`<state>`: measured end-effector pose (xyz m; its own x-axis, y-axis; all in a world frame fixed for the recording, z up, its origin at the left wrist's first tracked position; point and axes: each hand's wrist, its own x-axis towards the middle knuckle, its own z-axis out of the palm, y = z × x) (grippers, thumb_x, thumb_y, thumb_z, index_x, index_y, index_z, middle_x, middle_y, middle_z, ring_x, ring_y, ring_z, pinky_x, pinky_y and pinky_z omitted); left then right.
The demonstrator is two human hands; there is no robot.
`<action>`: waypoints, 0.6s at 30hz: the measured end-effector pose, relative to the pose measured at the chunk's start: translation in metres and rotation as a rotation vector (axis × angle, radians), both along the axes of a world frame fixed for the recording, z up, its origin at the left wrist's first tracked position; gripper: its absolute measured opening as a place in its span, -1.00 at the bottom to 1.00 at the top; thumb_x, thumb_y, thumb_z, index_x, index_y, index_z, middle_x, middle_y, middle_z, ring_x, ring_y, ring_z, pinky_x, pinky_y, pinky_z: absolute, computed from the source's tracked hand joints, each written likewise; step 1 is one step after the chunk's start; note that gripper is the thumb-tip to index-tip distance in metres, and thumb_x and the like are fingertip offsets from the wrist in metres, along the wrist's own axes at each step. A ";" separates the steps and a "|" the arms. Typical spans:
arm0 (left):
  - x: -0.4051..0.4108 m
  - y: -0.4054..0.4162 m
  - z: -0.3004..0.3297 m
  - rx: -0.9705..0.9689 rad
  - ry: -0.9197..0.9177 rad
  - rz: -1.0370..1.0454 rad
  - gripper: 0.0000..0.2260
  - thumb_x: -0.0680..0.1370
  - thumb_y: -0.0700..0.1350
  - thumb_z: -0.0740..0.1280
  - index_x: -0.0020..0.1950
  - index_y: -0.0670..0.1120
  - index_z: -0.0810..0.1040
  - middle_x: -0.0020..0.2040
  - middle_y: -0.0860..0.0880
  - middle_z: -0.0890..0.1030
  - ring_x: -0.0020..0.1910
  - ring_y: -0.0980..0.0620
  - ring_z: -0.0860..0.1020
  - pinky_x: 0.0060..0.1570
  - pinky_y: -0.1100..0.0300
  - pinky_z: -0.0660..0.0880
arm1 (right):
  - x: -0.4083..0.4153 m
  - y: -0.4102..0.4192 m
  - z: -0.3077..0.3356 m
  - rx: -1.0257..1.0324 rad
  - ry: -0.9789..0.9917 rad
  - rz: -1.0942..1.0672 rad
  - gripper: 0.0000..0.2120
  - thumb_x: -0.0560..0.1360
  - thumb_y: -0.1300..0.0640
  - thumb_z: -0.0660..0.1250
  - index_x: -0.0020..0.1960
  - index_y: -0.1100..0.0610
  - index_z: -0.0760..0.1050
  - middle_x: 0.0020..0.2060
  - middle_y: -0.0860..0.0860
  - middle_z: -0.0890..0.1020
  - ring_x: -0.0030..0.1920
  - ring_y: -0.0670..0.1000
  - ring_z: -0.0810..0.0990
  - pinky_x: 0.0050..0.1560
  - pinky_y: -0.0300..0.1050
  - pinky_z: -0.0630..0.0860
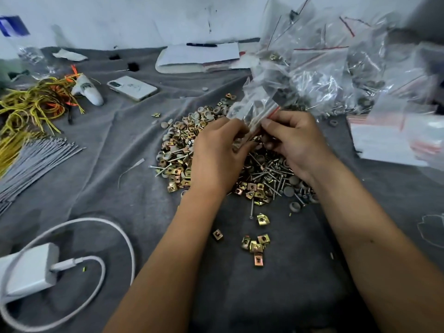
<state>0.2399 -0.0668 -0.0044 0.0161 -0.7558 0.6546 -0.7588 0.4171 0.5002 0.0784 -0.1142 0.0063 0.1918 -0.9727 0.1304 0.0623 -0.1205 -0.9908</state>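
The small clear plastic bag with a red zip strip [254, 109] is in the middle of the frame, over the pile of gold clips, grey caps and silver screws [177, 164]. The left hand [216, 152] and right hand [293, 140] both pinch it near the strip. I'd keep it upright and press the strip along slowly.

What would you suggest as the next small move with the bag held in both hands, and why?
Probably pinch along the red zip strip to seal the small bag. The left hand and right hand both grip its mouth, parts seem to sit inside it, and filled bags lie piled to the right.
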 end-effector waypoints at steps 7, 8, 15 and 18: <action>-0.009 0.005 0.004 -0.031 0.243 -0.046 -0.83 0.49 -0.08 0.58 -0.02 -0.15 0.72 -0.14 0.03 0.71 -0.16 0.15 0.65 -0.12 0.31 0.57 | -0.002 0.002 0.001 -0.106 0.004 -0.001 -0.85 0.54 0.12 0.43 -0.20 0.08 0.69 -0.25 0.06 0.68 -0.27 -0.05 0.57 -0.34 -0.25 0.42; -0.009 0.005 0.004 -0.013 0.284 -0.055 -0.84 0.50 -0.09 0.58 -0.01 -0.15 0.73 -0.14 0.04 0.71 -0.15 0.15 0.67 -0.11 0.27 0.60 | -0.002 0.002 0.001 -0.120 0.007 0.005 -0.85 0.52 0.08 0.45 -0.20 0.07 0.69 -0.25 0.06 0.68 -0.29 -0.07 0.56 -0.34 -0.27 0.43; -0.009 0.004 0.006 0.162 0.613 -0.188 -0.92 0.58 -0.23 0.49 -0.06 -0.23 0.73 -0.24 -0.07 0.73 -0.28 0.08 0.67 -0.22 0.16 0.60 | -0.003 0.002 -0.001 -0.176 -0.047 0.120 -0.84 0.59 0.07 0.40 -0.14 0.06 0.67 -0.30 0.00 0.63 -0.32 -0.14 0.54 -0.35 -0.35 0.45; -0.005 0.005 0.006 0.137 0.528 -0.177 -0.89 0.61 -0.25 0.43 -0.09 -0.25 0.69 -0.28 -0.12 0.69 -0.32 0.00 0.65 -0.28 0.08 0.60 | -0.004 0.002 -0.001 -0.198 -0.019 0.142 -0.83 0.59 0.04 0.41 -0.10 0.12 0.65 -0.31 -0.02 0.63 -0.32 -0.13 0.53 -0.33 -0.35 0.46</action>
<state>0.2345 -0.0623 0.0021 0.1803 -0.8540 0.4881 -0.3158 0.4197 0.8510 0.0744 -0.1126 0.0050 0.3205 -0.8911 0.3212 0.1113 -0.3013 -0.9470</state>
